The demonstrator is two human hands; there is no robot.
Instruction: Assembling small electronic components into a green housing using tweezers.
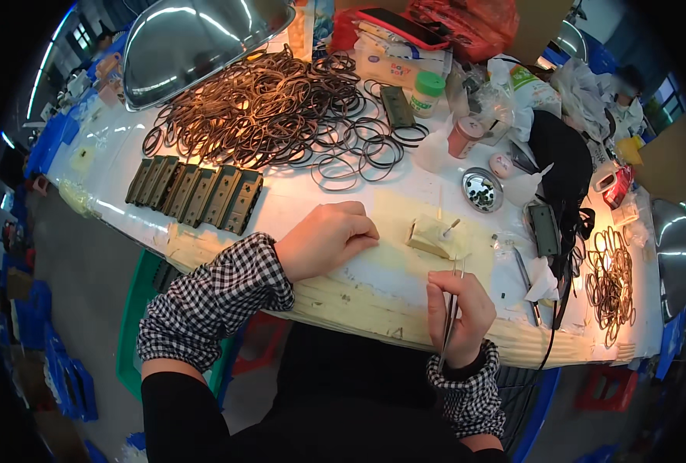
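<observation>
My right hand (468, 309), near the table's front edge, holds metal tweezers (452, 312). Their tips point away from me, just short of a small block (429, 238) wrapped in pale tape, from which a short stick (451, 229) rises. To the left, my left hand (326, 241) rests on the table with its fingers curled together; anything in them is hidden. Beyond the block, a round metal dish (482, 190) holds several small dark pieces. Left of my left hand stands a row of olive-green rectangular parts (213, 197).
A large heap of brown rubber bands (258, 108) covers the back left; a smaller bundle (611, 282) lies far right. A green-lidded jar (428, 92), a paper cup (465, 137), a dark green part (544, 230) and a slim dark tool (526, 282) are around. Yellowish tape lines the front edge.
</observation>
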